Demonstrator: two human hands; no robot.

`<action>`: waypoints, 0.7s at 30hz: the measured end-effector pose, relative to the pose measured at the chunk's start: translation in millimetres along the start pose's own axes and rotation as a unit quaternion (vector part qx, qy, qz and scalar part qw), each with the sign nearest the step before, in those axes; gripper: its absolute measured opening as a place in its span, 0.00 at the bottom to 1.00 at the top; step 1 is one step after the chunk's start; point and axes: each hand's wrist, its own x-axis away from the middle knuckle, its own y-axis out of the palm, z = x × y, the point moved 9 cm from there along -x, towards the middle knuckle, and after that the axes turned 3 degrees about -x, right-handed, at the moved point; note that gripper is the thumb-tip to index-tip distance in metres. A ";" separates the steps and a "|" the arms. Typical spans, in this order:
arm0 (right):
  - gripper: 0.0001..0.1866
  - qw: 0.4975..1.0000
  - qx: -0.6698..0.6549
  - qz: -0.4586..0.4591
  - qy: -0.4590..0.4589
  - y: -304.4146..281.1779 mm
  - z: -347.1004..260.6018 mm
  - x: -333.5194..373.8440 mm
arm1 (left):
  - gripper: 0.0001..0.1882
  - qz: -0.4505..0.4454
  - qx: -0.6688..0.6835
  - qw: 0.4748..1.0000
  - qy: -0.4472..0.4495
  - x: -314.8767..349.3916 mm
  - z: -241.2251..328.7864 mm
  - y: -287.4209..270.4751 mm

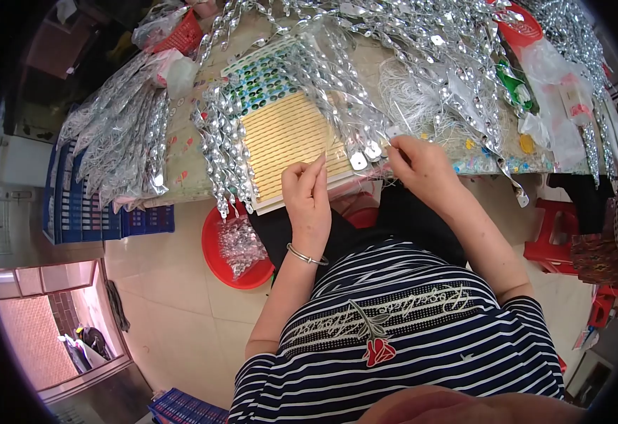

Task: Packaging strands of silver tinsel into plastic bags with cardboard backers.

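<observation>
Yellow ribbed sheet (281, 145) beneath the left hand (307, 192), right hand (425, 168) right of it; both pinched, contents unclear; seemingly fine fingerwork, next needing steadiness.

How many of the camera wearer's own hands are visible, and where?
2: the left hand at the lower edge of the yellow striped sheet, and the right hand farther right, near the silver twisted strips. Neither is hidden.

Table (183, 161), mottled surface. Centre: ridged yellow board (275, 145), with green gems (256, 90) at its far end. Silver strips (226, 152) lie on both sides; white thread (406, 92), right; red baskets (184, 34), far left and far right.
</observation>
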 end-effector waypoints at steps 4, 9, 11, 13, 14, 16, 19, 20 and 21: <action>0.09 1.000 -0.009 0.006 0.016 21.7 19.9 -18.0 | 0.14 -0.023 0.025 0.999 -0.017 0.9 -2.3 2.9; 0.11 0.998 0.036 -0.034 0.024 34.6 28.5 -17.8 | 0.14 -0.031 0.049 0.998 -0.033 3.2 -4.4 6.0; 0.13 0.999 0.022 -0.022 0.023 33.3 27.4 -17.2 | 0.14 -0.031 0.047 0.998 -0.032 3.0 -4.2 5.3; 0.17 0.999 -0.009 0.035 -0.026 22.8 21.7 -17.5 | 0.13 -0.025 0.058 0.998 -0.030 0.3 -3.3 4.5; 0.17 0.999 -0.009 0.033 -0.025 21.7 19.9 -15.3 | 0.13 -0.025 0.058 0.997 -0.032 -1.5 -3.7 4.5; 0.18 0.997 -0.068 0.034 -0.012 13.0 1.4 -13.2 | 0.13 -0.003 0.045 0.999 -0.008 -4.2 -0.3 -0.3; 0.18 0.997 -0.078 0.004 -0.028 24.0 -18.1 -19.5 | 0.13 0.007 0.047 0.999 -0.002 -5.9 3.4 -0.2; 0.18 0.996 -0.080 0.005 -0.029 31.0 -19.4 -22.7 | 0.13 0.013 0.052 0.999 0.001 -6.1 5.2 -0.9; 0.18 0.998 -0.057 -0.020 -0.025 43.5 -18.6 -28.3 | 0.13 0.015 0.051 0.999 0.004 -7.1 8.0 -0.1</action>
